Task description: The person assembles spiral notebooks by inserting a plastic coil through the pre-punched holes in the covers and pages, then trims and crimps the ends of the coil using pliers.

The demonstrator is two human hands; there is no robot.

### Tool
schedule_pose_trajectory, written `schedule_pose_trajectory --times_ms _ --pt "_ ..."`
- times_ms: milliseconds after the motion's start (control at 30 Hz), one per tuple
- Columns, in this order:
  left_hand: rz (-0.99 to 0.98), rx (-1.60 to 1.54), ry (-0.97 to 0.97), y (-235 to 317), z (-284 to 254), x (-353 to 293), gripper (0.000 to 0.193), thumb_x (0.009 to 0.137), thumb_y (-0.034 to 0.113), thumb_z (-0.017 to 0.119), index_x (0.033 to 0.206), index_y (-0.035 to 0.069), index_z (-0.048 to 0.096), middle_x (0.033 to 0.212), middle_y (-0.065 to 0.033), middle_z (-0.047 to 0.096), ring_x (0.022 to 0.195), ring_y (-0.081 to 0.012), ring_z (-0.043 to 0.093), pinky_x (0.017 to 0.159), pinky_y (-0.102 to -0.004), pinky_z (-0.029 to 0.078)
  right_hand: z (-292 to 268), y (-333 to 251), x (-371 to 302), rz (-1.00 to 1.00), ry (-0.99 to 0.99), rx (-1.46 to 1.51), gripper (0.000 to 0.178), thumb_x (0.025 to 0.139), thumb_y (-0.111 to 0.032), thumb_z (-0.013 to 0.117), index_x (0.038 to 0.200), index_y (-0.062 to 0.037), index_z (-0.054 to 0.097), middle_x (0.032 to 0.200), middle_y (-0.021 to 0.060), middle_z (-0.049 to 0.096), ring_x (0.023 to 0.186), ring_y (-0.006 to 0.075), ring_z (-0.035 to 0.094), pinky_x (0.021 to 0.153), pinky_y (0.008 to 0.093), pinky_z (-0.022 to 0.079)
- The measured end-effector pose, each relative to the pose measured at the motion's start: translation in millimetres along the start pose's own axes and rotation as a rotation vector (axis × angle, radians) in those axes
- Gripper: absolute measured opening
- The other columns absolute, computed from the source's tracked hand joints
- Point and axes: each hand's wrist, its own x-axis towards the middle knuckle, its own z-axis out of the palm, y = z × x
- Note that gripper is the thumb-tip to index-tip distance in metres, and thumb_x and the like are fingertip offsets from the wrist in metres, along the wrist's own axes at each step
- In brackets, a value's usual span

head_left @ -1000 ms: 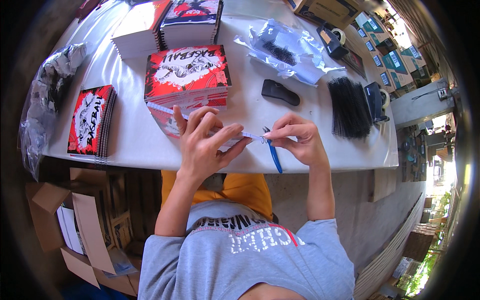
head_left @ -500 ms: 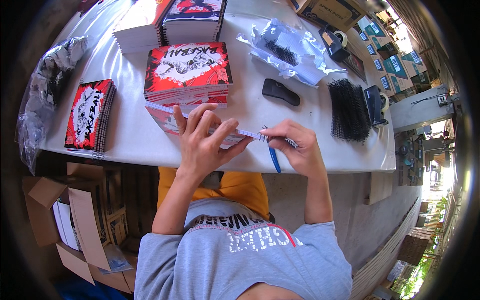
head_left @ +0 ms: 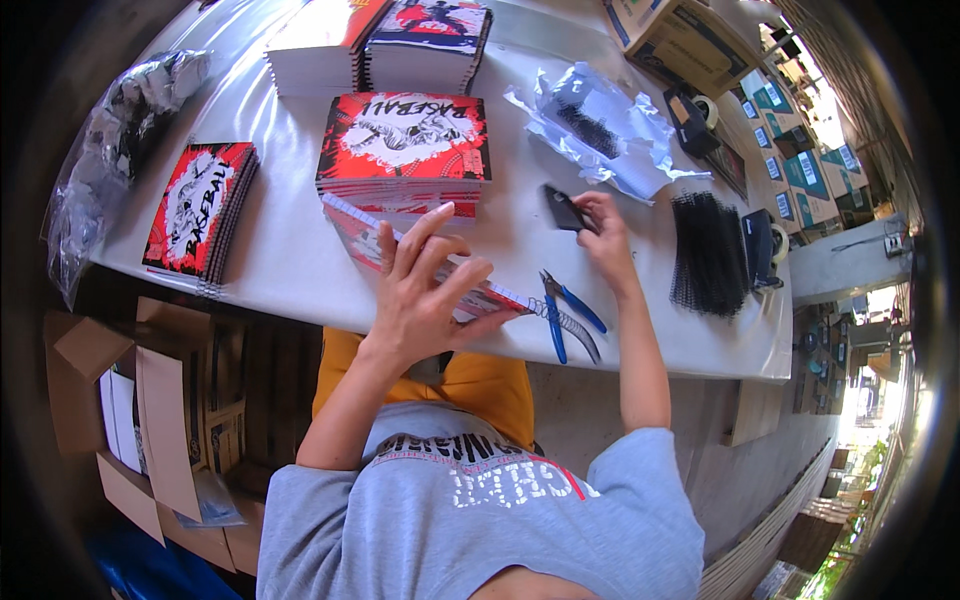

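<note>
My left hand (head_left: 415, 295) holds a red-covered notebook (head_left: 358, 240) up on edge, its thumb on the near side and its fingers spread over the top edge. A thin spiral wire coil (head_left: 580, 334) sticks out past the notebook's right end. Blue-handled cutting pliers (head_left: 556, 325) lie beside that coil on the table, jaws pointing away from me and handles apart. Farther out, my right hand (head_left: 606, 240) is closed on a small black oblong object (head_left: 562, 208), whose exact kind I cannot make out. Behind the held notebook rises a stack of red notebooks (head_left: 405, 140).
Spiral-bound notebooks (head_left: 200, 205) lie at the left near crumpled plastic wrap (head_left: 125, 130). Taller stacks (head_left: 320, 65) stand at the back. Rightward are black coils (head_left: 708, 250), torn white paper (head_left: 630, 150), tape dispensers (head_left: 765, 250) and a cardboard box (head_left: 685, 45). An open carton (head_left: 170, 430) sits below left.
My right hand has let go of the pliers, which now lie on the table, and moved away from me to grasp the black object. The left hand still holds the notebook.
</note>
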Motion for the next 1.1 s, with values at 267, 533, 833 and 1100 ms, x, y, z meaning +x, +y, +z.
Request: schedule_pose_trajectory --times_ms 267,533,833,1100 --pt "-0.022 -0.043 0.054 1.9 3.1 3.7 0.043 0.067 0.049 0.073 0.064 0.012 0.052 0.078 -0.004 0.051 0.121 -0.0279 0.043 0.108 -0.0512 0.004 0.0 -76.0 -17.0 -0.241 -0.541 0.668 0.031 0.07 0.005 0.058 0.098 -0.0022 0.069 0.112 0.0244 0.059 0.11 0.0391 0.054 0.097 0.0472 0.039" --pt "-0.006 -0.079 -0.03 2.8 -4.2 11.3 0.039 0.064 0.044 0.075 0.065 0.012 0.053 0.074 -0.005 0.048 0.119 -0.0266 0.045 0.107 -0.0518 0.007 -14.6 -101.0 -14.0 -0.231 -0.428 0.444 0.035 0.063 0.007 0.059 0.094 -0.0028 0.07 0.104 0.0214 0.063 0.102 0.0339 0.06 0.093 0.0399 0.044" --pt "-0.065 -0.175 0.038 -5.5 -0.5 3.2 0.075 0.059 0.041 0.079 0.119 0.009 0.047 0.113 -0.0096 0.054 0.118 -0.0253 0.045 0.109 -0.0473 0.012 0.5 -132.1 -28.1 -0.665 -0.561 1.017 0.031 0.071 0.006 0.056 0.096 -0.0038 0.069 0.105 0.0172 0.064 0.099 0.026 0.061 0.089 0.0307 0.046" --pt "-0.136 0.103 0.067 -3.2 -14.2 16.1 0.078 0.045 0.06 0.076 0.103 0.013 0.056 0.1 -0.0065 0.053 0.115 -0.0261 0.045 0.101 -0.0589 0.019 5.1 -137.0 -16.7 -0.336 -0.461 0.379 0.042 0.066 0.012 0.049 0.1 -0.0033 0.068 0.105 0.0212 0.063 0.099 0.0244 0.06 0.087 0.0304 0.045"
